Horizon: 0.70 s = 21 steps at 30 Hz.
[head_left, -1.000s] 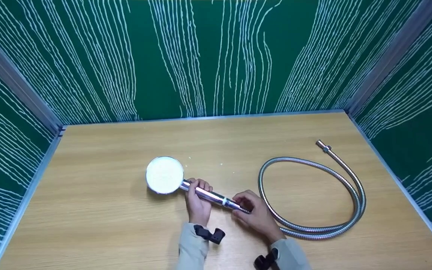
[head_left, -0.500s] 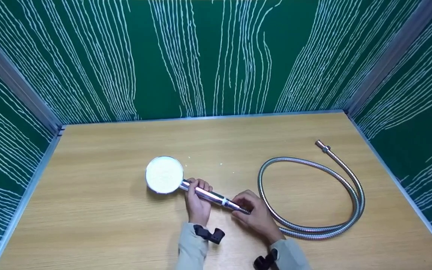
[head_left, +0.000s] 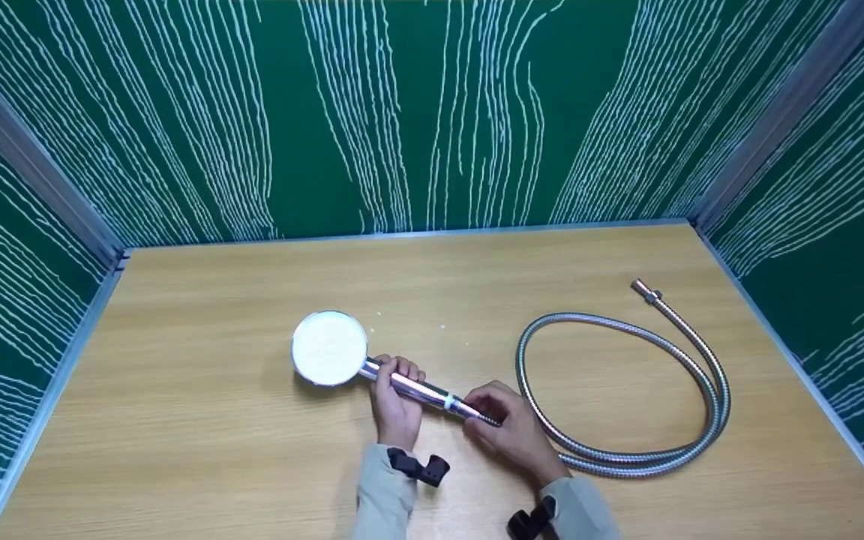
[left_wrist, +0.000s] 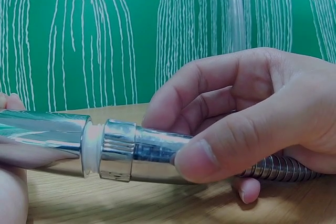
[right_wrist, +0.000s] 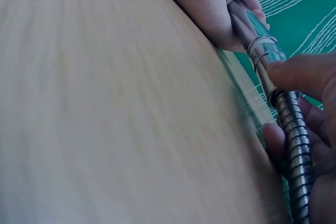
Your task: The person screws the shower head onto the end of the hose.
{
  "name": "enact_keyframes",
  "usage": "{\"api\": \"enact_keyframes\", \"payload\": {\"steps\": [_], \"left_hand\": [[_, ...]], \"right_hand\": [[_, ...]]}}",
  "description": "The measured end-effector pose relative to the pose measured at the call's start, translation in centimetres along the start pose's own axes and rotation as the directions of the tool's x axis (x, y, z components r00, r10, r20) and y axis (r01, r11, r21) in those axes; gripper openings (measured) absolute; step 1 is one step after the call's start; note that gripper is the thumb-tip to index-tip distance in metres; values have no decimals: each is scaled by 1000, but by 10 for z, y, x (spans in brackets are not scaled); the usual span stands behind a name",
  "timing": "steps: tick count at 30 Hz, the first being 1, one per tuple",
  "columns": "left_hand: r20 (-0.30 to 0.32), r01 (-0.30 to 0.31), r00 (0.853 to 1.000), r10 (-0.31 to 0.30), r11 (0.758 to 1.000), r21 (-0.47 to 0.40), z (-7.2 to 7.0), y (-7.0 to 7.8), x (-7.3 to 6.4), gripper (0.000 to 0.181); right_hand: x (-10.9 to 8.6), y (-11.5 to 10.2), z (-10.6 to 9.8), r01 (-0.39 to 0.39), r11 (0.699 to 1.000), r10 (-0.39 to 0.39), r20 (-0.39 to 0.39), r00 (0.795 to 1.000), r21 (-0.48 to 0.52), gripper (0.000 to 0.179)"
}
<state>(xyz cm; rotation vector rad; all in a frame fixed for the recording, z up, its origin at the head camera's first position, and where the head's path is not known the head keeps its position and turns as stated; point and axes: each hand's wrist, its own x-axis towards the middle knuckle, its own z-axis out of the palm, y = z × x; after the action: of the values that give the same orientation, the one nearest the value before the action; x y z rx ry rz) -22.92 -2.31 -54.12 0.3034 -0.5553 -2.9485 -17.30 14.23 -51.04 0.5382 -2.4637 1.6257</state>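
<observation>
Green panels [head_left: 432, 112] with pale wavy lines stand along the back, left and right edges of the table [head_left: 177, 450]. Metal hose [head_left: 619, 473] lies looped by the table's right edge, free end toward the back right corner. Looks bendy but springy; probably tugs and twists a bit when moved. Shower head [head_left: 329, 348] is left of table centre, well clear of the left edge, its round white face up. Handle [head_left: 417, 389] slants from it toward the front right corner. Handle looks rigid, polished, so likely slick; head likely modest weight, face probably scratchable. Best hold: mid-handle, off the face.

Right hand [head_left: 514, 427]: thumb and fingertips pinch the chrome connector [left_wrist: 160, 153] at the hose end; other fingers are by the hose just behind. Left hand [head_left: 398, 405]: fingers and thumb wrapped round the handle below the head. Connector is stiff, smooth on its taper; the grooved band should give better bite. Free-end fitting [head_left: 646, 291] is untouched. White ring [left_wrist: 93, 148] shows between handle and connector; can't tell if threads are engaged. Tiny white specks [head_left: 443, 326] lie behind the handle.
</observation>
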Motion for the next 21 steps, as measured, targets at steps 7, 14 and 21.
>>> {"api": "enact_keyframes", "payload": {"steps": [7,14,21], "left_hand": [[-3,16,1000,-16,1000,-4,1,1,0,15],[-3,19,1000,-19,1000,2,1,1,0,14],[-2,7,1000,-7,1000,-5,1,0,1,16]], "right_hand": [[1,-2,-1,-68,998,68,19,998,3,25],[1,-1,-1,-63,998,63,18,998,12,25],[0,-1,-1,-28,1000,28,11,1000,2,23]]}}
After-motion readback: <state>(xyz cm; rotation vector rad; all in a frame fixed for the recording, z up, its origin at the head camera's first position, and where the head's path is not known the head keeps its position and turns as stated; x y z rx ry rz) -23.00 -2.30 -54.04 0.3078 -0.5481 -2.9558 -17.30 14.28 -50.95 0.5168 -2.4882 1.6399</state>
